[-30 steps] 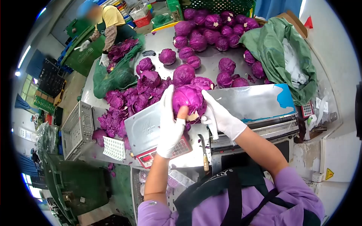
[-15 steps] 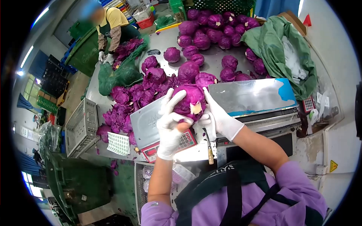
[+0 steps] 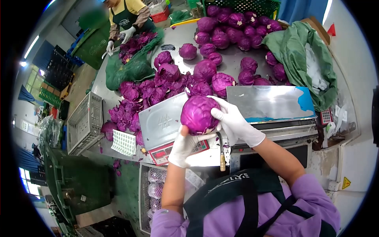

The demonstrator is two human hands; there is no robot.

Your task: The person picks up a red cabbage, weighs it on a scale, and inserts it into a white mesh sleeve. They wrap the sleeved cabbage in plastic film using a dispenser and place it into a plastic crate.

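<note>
A round red cabbage is held up between my two white-gloved hands, over the front of a scale. My left hand supports it from below and the left, with a bare thumb tip showing through the glove. Against its right side my right hand is closed, thumb on top; some fingers are hidden behind. Just below the right hand is a curved knife with a wooden handle. Loose outer cabbage leaves are heaped left of the scale.
Whole red cabbages are piled at the back. A metal-topped machine stands at right, beside a green sack. At left are a grey crate and a green bin. A co-worker stands at the far left.
The cabbage has been turned, so its pale cut stem now faces down instead of toward me. My left hand has moved lower, under it. The co-worker's hands have moved apart.
</note>
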